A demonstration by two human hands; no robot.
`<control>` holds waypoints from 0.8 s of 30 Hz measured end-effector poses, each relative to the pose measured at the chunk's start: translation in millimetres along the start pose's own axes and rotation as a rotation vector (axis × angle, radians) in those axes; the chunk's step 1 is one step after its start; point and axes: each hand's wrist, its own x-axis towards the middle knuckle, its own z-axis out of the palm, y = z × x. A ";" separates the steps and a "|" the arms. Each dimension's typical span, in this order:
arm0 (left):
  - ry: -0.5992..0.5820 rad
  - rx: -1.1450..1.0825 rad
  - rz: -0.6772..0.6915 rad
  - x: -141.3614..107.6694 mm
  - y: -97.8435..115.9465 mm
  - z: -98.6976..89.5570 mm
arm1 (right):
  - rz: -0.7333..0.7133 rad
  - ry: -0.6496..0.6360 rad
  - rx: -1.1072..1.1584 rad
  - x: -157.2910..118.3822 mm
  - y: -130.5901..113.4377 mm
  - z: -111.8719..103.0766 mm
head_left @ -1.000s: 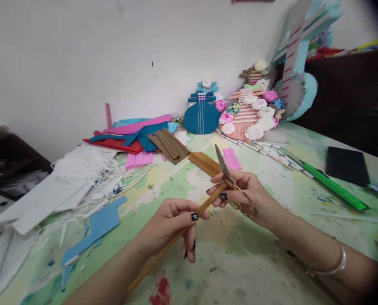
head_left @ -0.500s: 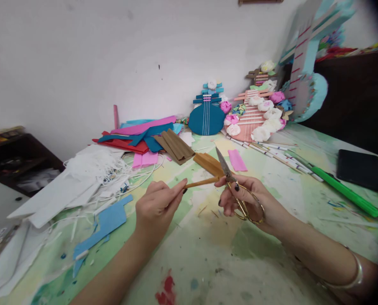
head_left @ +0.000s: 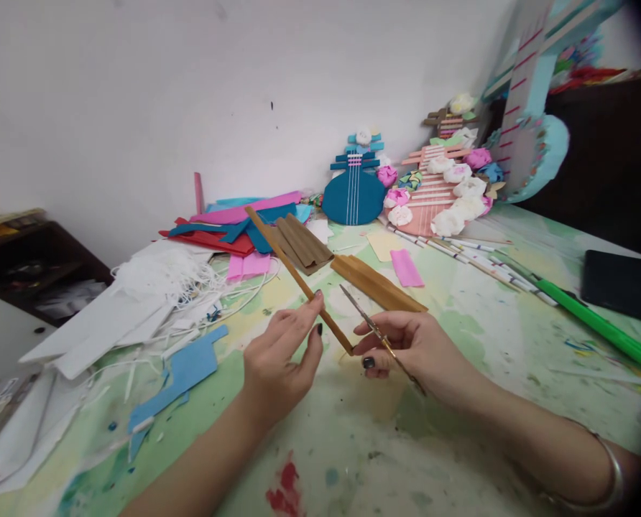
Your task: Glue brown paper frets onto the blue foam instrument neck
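Observation:
A narrow ochre strip slants from upper left down to my fingers over the table. My left hand pinches it near its lower half, between thumb and fingers. Gold-handled scissors are held in my right hand, blades pointing up and left and seen nearly edge-on. A fingertip of my right hand is at the strip's lower end. Just beyond the hands lies a folded ochre crepe paper piece, with a small pink piece to its right.
Brown paper and coloured sheets lie at the back left. White foam and cords and a blue scrap are at left. Decorated instrument shapes lean at the back. A green cutter and black tablet are at right.
The strip has swung from nearly level to a steep slant, with a long part now showing beyond my left hand. The scissors have turned edge-on and moved slightly down.

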 end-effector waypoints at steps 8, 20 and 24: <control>0.098 -0.544 -0.757 4.6 11.3 1.5 | -0.096 0.067 -0.166 1.0 4.2 -0.2; 0.225 -0.888 -0.964 20.2 -9.5 -6.3 | -0.381 0.252 -0.892 -2.9 1.1 -8.7; 0.196 -0.910 -0.999 22.1 -14.9 -9.2 | -0.484 0.233 -1.091 -3.5 1.5 -10.5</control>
